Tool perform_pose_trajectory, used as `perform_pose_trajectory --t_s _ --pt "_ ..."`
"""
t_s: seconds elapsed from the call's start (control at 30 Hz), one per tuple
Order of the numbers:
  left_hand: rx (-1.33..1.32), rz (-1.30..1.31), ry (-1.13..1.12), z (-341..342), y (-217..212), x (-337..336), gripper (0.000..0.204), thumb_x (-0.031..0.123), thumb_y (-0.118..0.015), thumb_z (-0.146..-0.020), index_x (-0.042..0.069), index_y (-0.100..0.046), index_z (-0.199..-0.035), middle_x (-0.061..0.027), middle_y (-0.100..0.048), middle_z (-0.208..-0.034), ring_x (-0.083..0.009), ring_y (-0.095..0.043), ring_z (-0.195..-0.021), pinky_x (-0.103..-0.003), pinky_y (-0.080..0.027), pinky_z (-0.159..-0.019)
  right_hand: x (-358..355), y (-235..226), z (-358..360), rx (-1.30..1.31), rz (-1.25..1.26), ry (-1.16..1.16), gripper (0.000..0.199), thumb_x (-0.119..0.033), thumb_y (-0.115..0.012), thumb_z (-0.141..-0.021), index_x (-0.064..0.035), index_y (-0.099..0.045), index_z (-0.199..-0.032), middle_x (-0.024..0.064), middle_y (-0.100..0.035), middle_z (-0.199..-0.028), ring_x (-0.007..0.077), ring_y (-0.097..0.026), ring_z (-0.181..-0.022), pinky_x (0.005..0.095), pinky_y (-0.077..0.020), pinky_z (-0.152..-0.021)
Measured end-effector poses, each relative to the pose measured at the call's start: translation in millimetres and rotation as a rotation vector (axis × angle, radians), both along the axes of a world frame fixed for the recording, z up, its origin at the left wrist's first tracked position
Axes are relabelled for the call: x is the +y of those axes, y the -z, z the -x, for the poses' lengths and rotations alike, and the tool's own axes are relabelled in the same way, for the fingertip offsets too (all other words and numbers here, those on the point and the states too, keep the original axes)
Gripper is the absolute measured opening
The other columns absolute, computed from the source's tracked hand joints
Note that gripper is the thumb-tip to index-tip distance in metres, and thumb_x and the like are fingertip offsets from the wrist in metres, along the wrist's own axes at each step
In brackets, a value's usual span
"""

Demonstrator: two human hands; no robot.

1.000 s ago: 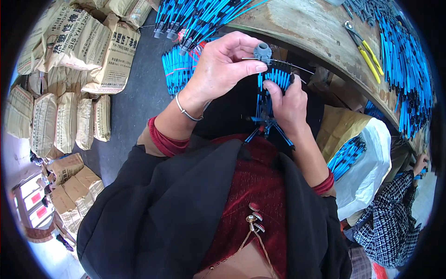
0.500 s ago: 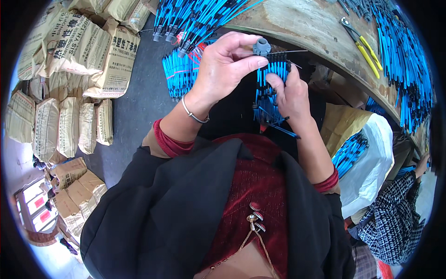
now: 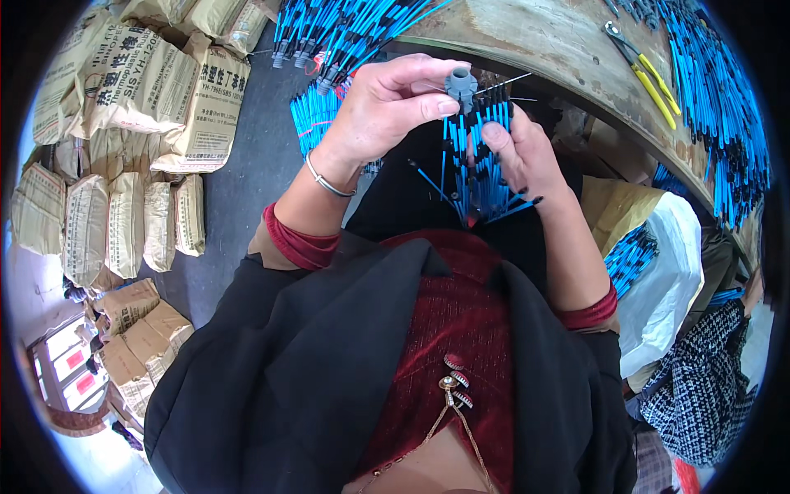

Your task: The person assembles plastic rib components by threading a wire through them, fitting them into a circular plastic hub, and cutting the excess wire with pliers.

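Left hand (image 3: 383, 111) up front, thumb and forefinger pinched on grey cap (image 3: 461, 82). Cap sat right at top of rod bundle (image 3: 477, 156), touching or just above the rod tips; couldn't tell which. Other left fingers curled loosely. Silver bangle (image 3: 325, 181) on left wrist.

Right hand (image 3: 527, 156) clenched around bundle of blue rods with black ends, thumb pressed on its front face. Bundle held roughly upright, splaying out at lower end below the palm. A few thin wire tips stuck out sideways at top, next to cap.

Held in front of chest, above dark lap, just short of workbench (image 3: 568, 49) edge.

On bench: yellow-handled cutters (image 3: 642, 70) lying flat, well apart from hands. Big pile of more blue rods (image 3: 724, 115) along far right of bench. Another heap of rods (image 3: 346, 33) hanging off bench edge upper left, close to left hand. More rods on floor (image 3: 317, 119) just under left wrist.

Right of right forearm: white bag (image 3: 666, 280) with blue rods inside, tan bag (image 3: 613, 210) beside it.

Left side of floor: stacked tan sacks (image 3: 132, 123), several rows, well clear of hands.

Lower right: checked sleeve (image 3: 699, 403) of another person, not near the work.
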State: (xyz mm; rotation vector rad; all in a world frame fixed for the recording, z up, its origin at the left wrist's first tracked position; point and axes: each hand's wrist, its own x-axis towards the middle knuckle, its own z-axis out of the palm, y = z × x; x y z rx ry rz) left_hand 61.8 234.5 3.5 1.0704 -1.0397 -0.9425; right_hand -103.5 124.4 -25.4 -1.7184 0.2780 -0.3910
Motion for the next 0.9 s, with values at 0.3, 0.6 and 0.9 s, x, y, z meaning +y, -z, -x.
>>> perform_pose_trajectory --t_s 0.3,0.6,0.9 --pt "-0.175 0.052 0.191 -10.3 -3.4 0.4 0.033 0.0 -0.065 -0.077 0.001 -0.06 -0.11 -0.0008 -0.059 -0.091 -0.0063 -0.056 -0.081 -0.019 -0.045 -0.07 -7.0 2.3 4.0 0.044 0.028 -0.147 0.033 -0.035 -0.043 -0.093 -0.0022 -0.049 -0.093 0.0044 -0.06 -0.072 0.0112 -0.057 -0.064 0.0244 -0.0462 -0.061" --pt "-0.111 -0.033 0.112 1.6 -8.7 -1.4 0.039 0.004 -0.069 -0.072 -0.002 -0.06 -0.109 0.0007 -0.047 -0.073 -0.0065 -0.042 -0.063 -0.02 -0.035 -0.056 -17.7 10.3 9.2 0.045 0.357 -0.135 0.036 -0.035 -0.043 -0.092 -0.0002 -0.048 -0.099 0.0105 -0.061 -0.078 0.0208 -0.059 -0.07 0.0326 -0.0464 -0.067" --pt "-0.288 -0.029 0.182 -1.4 -14.8 -9.4 0.036 0.002 -0.067 -0.072 -0.002 -0.061 -0.107 -0.0033 -0.057 -0.088 -0.0073 -0.052 -0.073 -0.018 -0.041 -0.063 -18.1 15.6 5.9 -0.043 0.04 -0.256 0.042 -0.039 -0.04 -0.093 -0.0013 -0.052 -0.107 0.0074 -0.061 -0.09 0.0178 -0.059 -0.08 0.0296 -0.0458 -0.076"
